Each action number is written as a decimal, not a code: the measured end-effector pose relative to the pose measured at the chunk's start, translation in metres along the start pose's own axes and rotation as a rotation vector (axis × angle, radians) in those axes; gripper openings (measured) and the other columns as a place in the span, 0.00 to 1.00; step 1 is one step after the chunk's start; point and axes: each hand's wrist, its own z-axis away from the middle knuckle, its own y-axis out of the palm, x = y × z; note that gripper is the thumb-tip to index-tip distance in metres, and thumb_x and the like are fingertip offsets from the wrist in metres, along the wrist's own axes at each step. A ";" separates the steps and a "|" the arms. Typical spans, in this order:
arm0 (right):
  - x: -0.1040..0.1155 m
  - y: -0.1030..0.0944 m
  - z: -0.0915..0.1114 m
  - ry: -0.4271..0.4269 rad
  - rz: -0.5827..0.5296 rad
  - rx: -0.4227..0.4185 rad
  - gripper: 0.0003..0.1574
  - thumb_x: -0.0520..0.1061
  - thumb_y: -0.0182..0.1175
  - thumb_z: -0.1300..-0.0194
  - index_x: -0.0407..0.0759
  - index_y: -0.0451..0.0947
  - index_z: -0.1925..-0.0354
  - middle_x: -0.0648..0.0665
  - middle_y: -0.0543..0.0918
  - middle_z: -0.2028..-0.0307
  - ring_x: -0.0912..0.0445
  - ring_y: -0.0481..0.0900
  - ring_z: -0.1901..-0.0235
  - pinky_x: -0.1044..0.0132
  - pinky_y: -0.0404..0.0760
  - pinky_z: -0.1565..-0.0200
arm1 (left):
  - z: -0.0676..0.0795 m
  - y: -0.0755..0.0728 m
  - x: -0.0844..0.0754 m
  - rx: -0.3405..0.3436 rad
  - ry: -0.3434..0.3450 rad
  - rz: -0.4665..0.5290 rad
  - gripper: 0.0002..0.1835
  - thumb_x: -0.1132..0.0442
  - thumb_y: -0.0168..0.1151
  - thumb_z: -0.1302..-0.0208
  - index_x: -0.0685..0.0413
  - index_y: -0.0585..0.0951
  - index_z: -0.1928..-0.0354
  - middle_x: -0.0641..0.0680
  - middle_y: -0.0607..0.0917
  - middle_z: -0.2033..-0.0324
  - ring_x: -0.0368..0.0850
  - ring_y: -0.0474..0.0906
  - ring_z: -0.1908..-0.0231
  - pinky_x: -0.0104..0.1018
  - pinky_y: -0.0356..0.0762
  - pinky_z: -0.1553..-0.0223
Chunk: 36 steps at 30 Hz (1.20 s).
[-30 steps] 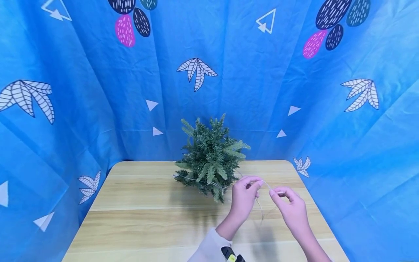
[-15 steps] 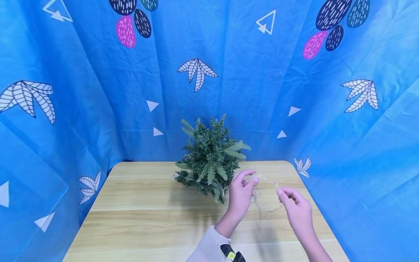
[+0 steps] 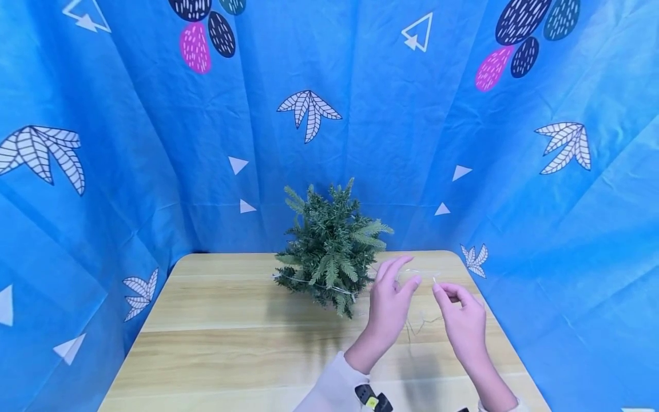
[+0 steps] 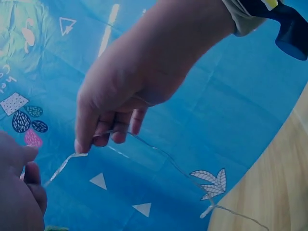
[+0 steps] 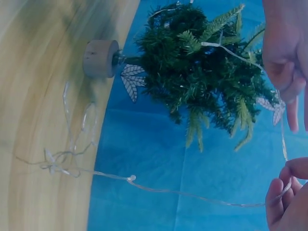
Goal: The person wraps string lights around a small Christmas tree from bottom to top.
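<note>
A slender string of fairy lights, its clear, kinked wire bearing tiny pale bulbs, is crossing the lower front branches of a bushy artificial Christmas tree and running past the left hand to the right hand. The right hand's grip is pinching the wire between thumb and forefinger; beyond it, the wire is trailing down to the wood-grained tabletop and lying there in loose loops. The left hand's grip is standing wide, thumb well apart from forefinger; whether its other fingers are holding the wire, I cannot tell. Between the hands, the string is running sideways. The tree is standing upright, crown pointing up, bristly dark needles mingling with flatter, lighter sprigs, on a smooth round wooden base. Behind, a creased blue printed cloth is hanging.
</note>
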 end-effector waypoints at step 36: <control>0.018 -0.021 -0.001 -0.166 0.064 0.079 0.14 0.53 0.63 0.29 0.46 0.88 0.54 0.48 0.85 0.66 0.61 0.67 0.51 0.62 0.67 0.58 | -0.012 0.021 0.026 0.079 0.316 -0.205 0.09 0.58 0.62 0.29 0.49 0.88 0.54 0.45 0.85 0.58 0.31 0.81 0.59 0.15 0.76 0.57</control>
